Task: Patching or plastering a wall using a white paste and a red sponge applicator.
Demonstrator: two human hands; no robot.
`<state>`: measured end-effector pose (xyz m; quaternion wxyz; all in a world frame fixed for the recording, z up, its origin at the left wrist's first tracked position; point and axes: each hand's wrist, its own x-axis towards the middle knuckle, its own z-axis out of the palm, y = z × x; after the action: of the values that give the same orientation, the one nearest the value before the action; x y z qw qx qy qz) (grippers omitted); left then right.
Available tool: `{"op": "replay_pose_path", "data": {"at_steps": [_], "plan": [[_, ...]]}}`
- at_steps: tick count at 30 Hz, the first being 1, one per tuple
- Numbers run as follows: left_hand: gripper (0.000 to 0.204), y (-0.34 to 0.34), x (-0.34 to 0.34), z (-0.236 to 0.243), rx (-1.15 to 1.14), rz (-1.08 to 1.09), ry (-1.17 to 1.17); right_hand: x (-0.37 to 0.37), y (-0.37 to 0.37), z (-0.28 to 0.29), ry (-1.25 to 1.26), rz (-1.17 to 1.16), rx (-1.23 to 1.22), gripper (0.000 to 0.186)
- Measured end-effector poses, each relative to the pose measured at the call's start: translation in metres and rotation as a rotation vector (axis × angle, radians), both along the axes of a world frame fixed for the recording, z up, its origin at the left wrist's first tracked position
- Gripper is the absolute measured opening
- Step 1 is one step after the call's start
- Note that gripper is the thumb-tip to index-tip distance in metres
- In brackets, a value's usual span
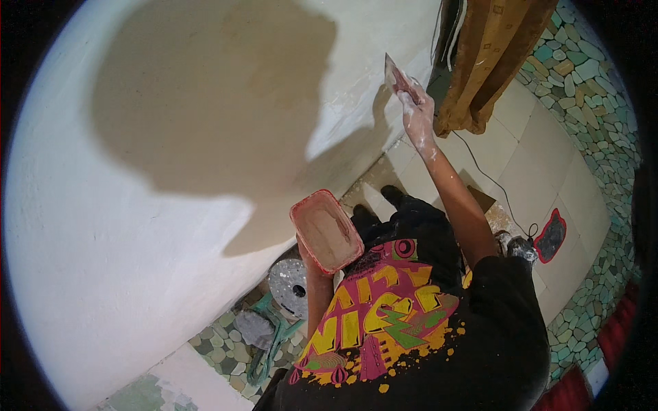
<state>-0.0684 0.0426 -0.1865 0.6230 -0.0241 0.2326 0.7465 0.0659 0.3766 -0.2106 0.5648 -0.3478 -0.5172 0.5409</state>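
Note:
My left hand [308,254] is closed round the side of a red rectangular tub [293,218], its fingers mostly hidden behind it. Pale, wet-looking filler [327,236] coats the inside of the tub, which is tilted so its mouth faces up toward me. My right arm is stretched out ahead, and my right hand [418,113], smeared with white, grips a putty knife [393,74]. The knife's pointed blade is near the far end of the white wall [185,253]; whether it touches the wall I cannot tell.
A brown curtain [480,65] hangs right of my right hand. A thin cable [495,179] runs over pale floor tiles toward a dark red-edged piece [550,236]. Below the tub are a round speckled grey object [288,288], a grey lump [253,329] and green straps [269,346].

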Motion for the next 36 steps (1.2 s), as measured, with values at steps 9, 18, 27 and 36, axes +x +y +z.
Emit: {"op": "replay_pose_path", "data": {"at_steps": [9,18,27,36], "plan": [[0.064,-0.007,0.012,-0.019,-0.278,0.130,0.070,-0.006,-0.048,0.010,0.093,0.116,0.075,0.040],[0.074,0.025,0.033,-0.002,-0.089,-0.004,0.069,0.039,-0.004,0.021,-0.052,-0.121,0.142,0.042],[0.074,0.023,0.032,-0.015,-0.193,0.070,-0.014,0.011,-0.041,0.009,-0.117,0.129,0.483,0.045],[0.075,0.032,0.031,-0.004,-0.075,-0.002,0.087,0.055,0.020,0.013,-0.664,-0.042,0.991,0.052]]}}
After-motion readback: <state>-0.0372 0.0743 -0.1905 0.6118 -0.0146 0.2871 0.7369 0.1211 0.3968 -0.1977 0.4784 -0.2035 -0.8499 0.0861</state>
